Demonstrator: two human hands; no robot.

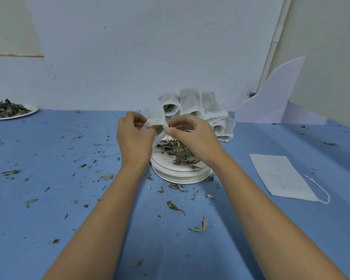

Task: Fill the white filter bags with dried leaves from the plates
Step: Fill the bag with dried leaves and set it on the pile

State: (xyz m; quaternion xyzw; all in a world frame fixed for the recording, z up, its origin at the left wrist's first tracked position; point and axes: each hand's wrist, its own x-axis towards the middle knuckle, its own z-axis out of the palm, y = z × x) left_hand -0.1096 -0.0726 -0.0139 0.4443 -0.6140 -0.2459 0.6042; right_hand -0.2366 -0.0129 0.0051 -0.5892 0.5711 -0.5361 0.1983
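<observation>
Just behind the plate stack [180, 175], filled bags [207, 110]; spare bag [279, 176] right.

both hands [134, 136] [192, 136] pinching filter bag [153, 118], above leaf plate [170, 167]

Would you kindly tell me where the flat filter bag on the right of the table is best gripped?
Probably its near hemmed edge, at the corner where the drawstring loops out, coming from the near right. The flat filter bag lies flat on the table, so only an edge offers a pinch, and that corner lies nearest the person.
</observation>
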